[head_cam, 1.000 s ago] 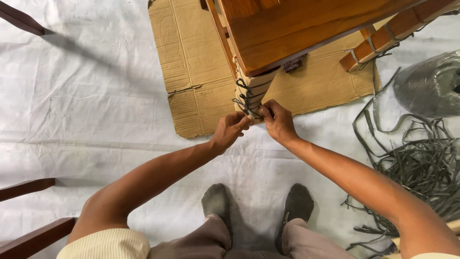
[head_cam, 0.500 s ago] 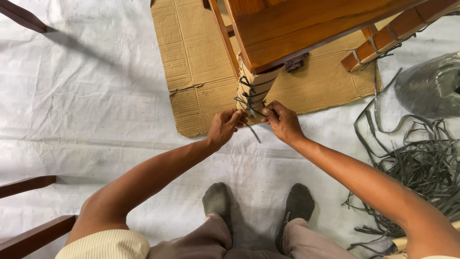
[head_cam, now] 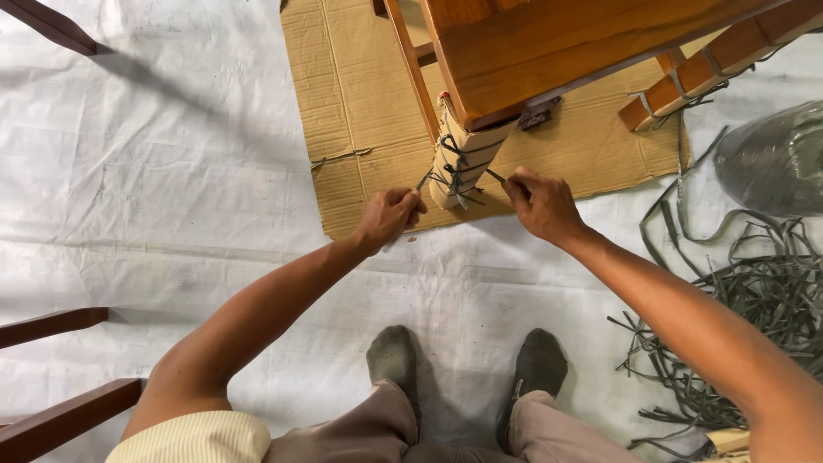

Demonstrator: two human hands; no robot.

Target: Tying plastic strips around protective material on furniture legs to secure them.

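Observation:
A wooden furniture leg point(head_cam: 463, 154) wrapped in tan cardboard stands on a flat cardboard sheet point(head_cam: 360, 111). Dark grey strapping point(head_cam: 454, 167) is tied around the wrap in several bands. My left hand point(head_cam: 387, 216) is closed on one end of the strap, left of the leg. My right hand point(head_cam: 540, 201) pinches the other end, right of the leg. Both ends run taut from the knot on the leg. The wooden body of the furniture point(head_cam: 557, 43) overhangs the leg.
A tangle of loose grey straps point(head_cam: 754, 300) lies at the right beside a grey plastic bag point(head_cam: 771, 154). Another strapped wooden rail point(head_cam: 711, 69) is at top right. Dark wooden furniture parts point(head_cam: 60, 411) sit at lower left. White sheeting point(head_cam: 154, 189) covers the floor. My feet point(head_cam: 463, 364) are below.
My hands were close together at the foot of the leg; now they have drawn apart to either side, stretching the strap ends outward.

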